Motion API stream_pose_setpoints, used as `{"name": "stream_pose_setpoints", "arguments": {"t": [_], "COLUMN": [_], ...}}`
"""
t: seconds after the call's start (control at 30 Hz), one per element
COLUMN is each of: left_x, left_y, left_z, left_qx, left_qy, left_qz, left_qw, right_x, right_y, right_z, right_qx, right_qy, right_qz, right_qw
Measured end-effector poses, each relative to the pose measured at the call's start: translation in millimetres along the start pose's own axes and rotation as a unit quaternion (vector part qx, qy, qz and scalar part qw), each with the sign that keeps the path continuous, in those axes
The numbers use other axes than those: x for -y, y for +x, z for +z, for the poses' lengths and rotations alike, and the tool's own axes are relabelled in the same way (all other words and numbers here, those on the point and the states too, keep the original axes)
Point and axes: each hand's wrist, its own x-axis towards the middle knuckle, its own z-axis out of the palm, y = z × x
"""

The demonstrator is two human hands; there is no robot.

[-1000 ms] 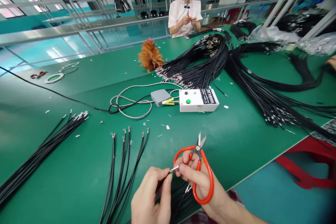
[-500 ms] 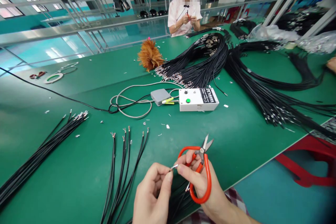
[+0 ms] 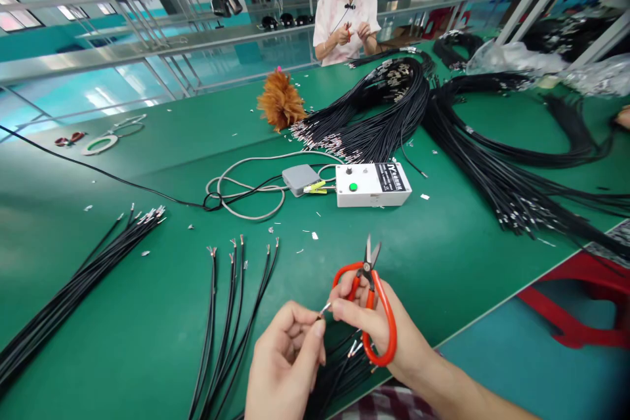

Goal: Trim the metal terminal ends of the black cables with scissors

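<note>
My left hand [image 3: 288,357] pinches a black cable just below its silvery end [image 3: 324,309]. Red-handled scissors [image 3: 385,321] hang on my right hand [image 3: 374,315], their blades slightly apart and pointing away from me. The right thumb and forefinger touch the tip of that cable end. Below both hands, more black cables [image 3: 339,374] lie at the table edge, partly hidden by the hands. To the left, several separate black cables [image 3: 229,315] with split, bared ends lie on the green table [image 3: 162,315].
A white box with a green button [image 3: 373,185] stands mid-table, beside a grey pedal [image 3: 300,179]. Large black cable bundles [image 3: 378,111] lie behind it, near an orange feather duster [image 3: 281,102]. Another bundle [image 3: 83,289] is at left. Across the table sits a person [image 3: 346,26].
The scissors and my right hand have tilted and shifted slightly left, the blades now pointing more upright. More light cable ends show below the right hand. The person opposite has moved their hands apart.
</note>
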Motion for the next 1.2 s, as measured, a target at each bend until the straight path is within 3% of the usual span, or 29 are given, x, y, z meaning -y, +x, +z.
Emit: {"name": "stream_pose_setpoints", "arguments": {"t": [0.07,0.1,0.2,0.3,0.37,0.53,0.77,1.07,1.13,1.2], "left_x": [3.8,5.7,10.6,12.9,13.5,15.6,13.2,15.9,17.3,16.1], "left_y": [-1.0,-1.0,0.8,3.7,5.0,7.4,9.1,6.6,5.9,5.1], "left_z": [-0.6,-1.2,-4.8,-8.3,-9.2,-6.8,-4.5,-6.0,-6.6,-6.6], "left_qx": [-0.042,-0.067,-0.118,-0.146,-0.154,-0.154,-0.149,-0.147,-0.135,-0.108], "left_qy": [0.095,0.155,0.344,0.461,0.489,0.498,0.477,0.502,0.477,0.421], "left_qz": [0.11,0.18,0.374,0.461,0.472,0.458,0.441,0.458,0.448,0.408], "left_qw": [0.989,0.969,0.853,0.744,0.717,0.72,0.746,0.718,0.744,0.803], "right_x": [-3.9,-4.7,-4.1,-4.1,-6.9,-20.4,-24.8,-13.7,-9.2,-4.2], "right_y": [-1.2,-1.9,-5.6,-10.9,-14.2,-20.2,-20.5,-10.7,-7.9,-5.4], "right_z": [3.0,4.0,5.8,8.3,11.3,20.3,18.6,15.2,12.7,9.5], "right_qx": [0.001,0.004,0.007,-0.018,-0.048,-0.115,-0.079,-0.094,-0.079,-0.06], "right_qy": [0.052,0.076,0.131,0.154,0.154,0.153,0.123,0.06,0.022,-0.019], "right_qz": [0.022,0.034,0.074,0.085,0.083,0.049,0.017,0.015,0.004,-0.016], "right_qw": [0.998,0.996,0.989,0.984,0.983,0.98,0.989,0.994,0.997,0.998]}}
